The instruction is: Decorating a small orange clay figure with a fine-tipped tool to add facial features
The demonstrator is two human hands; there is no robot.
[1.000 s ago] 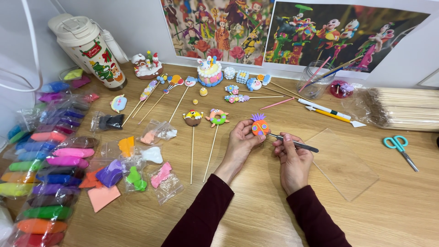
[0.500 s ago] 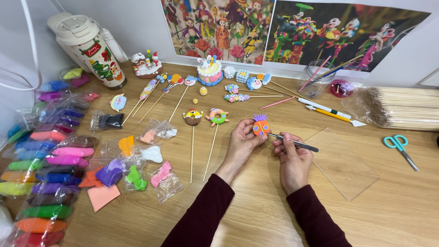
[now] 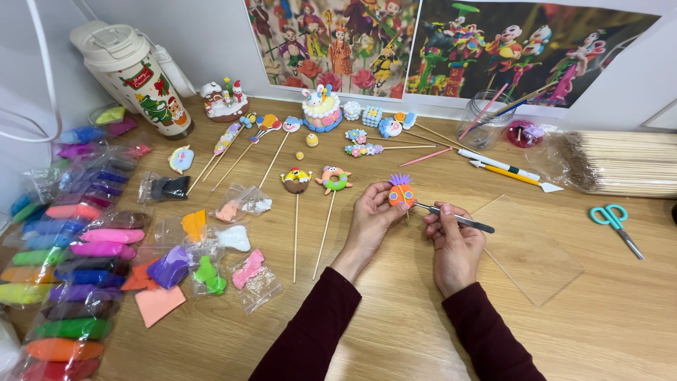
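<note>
My left hand (image 3: 368, 220) holds a small orange clay figure (image 3: 401, 192) with a purple spiky top above the wooden table (image 3: 606, 317). My right hand (image 3: 453, 240) grips a thin metal sculpting tool (image 3: 455, 218), its tip touching the figure's right side. Both sleeves are dark red. Just left of my left hand lie two finished clay figures on sticks, a brown-and-yellow one (image 3: 295, 180) and a pink-and-green ring-shaped one (image 3: 334, 179).
Bags of coloured clay (image 3: 77, 254) fill the left side. A clear plastic sheet (image 3: 530, 247) lies right of my hands, teal scissors (image 3: 615, 220) farther right, a bundle of wooden sticks (image 3: 620, 164) behind. A decorated thermos (image 3: 134, 74), a jar (image 3: 485, 118) and more figures line the back.
</note>
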